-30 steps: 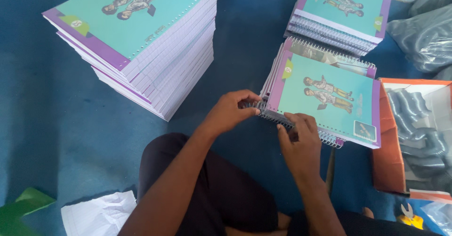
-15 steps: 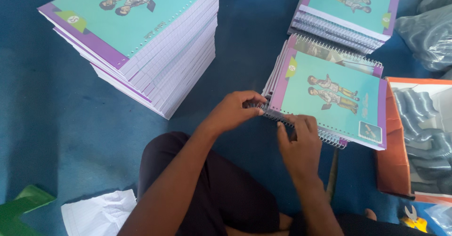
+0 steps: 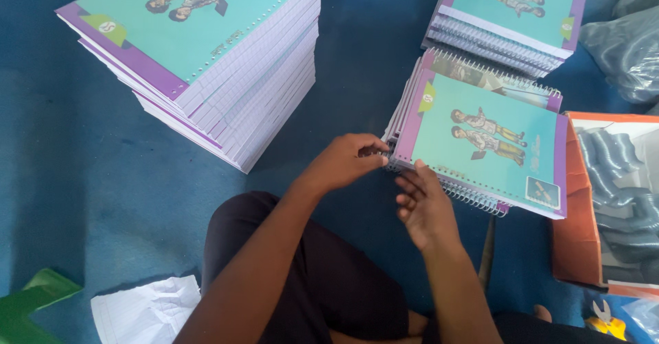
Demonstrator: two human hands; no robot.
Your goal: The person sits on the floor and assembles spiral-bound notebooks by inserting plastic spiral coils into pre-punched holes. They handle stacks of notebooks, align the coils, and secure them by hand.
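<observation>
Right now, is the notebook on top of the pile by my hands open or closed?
Closed. The top notebook lies flat with its teal cover facing up and no inside pages showing; the left hand touches its spiral corner.

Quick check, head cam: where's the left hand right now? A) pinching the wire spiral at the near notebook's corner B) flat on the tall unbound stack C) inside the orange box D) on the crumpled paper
A: the left hand has its fingers on the wire spiral at the corner of the near notebook.

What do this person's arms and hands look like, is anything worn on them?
Both forearms are bare, with no sleeves in view. The left hand and right hand wear no gloves, and no rings, watch or bracelet show. Dark trousers cover the legs below.
</observation>
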